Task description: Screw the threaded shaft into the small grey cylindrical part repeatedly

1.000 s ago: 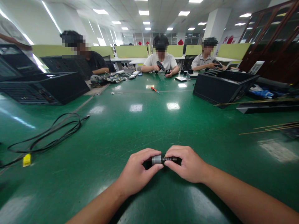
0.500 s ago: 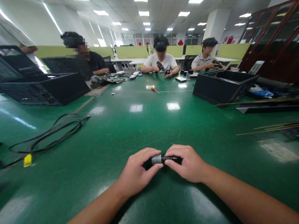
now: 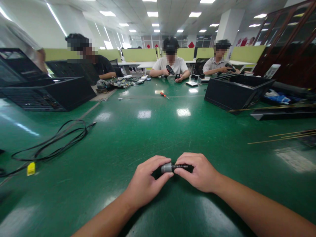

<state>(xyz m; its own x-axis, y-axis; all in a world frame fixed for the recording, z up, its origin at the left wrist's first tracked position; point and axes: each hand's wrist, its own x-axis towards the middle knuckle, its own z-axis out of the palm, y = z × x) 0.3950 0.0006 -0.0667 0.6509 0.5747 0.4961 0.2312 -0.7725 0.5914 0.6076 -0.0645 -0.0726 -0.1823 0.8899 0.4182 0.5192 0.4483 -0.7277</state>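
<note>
Between my two hands, low in the middle of the view, lies a small tool part with a grey metal cylinder (image 3: 166, 168) and a thin dark spiral shaft (image 3: 181, 166). My left hand (image 3: 145, 181) pinches the grey cylinder between thumb and forefinger. From the other side, my right hand (image 3: 199, 172) grips the dark shaft near where it meets the cylinder, and the shaft's tip points right. Both hands are close above the green table (image 3: 148, 138), with their fingertips almost touching.
Black cables (image 3: 61, 141) with a yellow tag (image 3: 31, 168) lie at the left. Open black computer cases stand at the left (image 3: 69, 93) and right (image 3: 229, 93). An orange screwdriver (image 3: 164, 95) rests mid-table. Three people sit opposite; thin rods (image 3: 283, 136) jut in from the right.
Both hands keep the same grip on the part. The whole view has shifted very slightly. At the far left, a standing person's arm has moved down and right.
</note>
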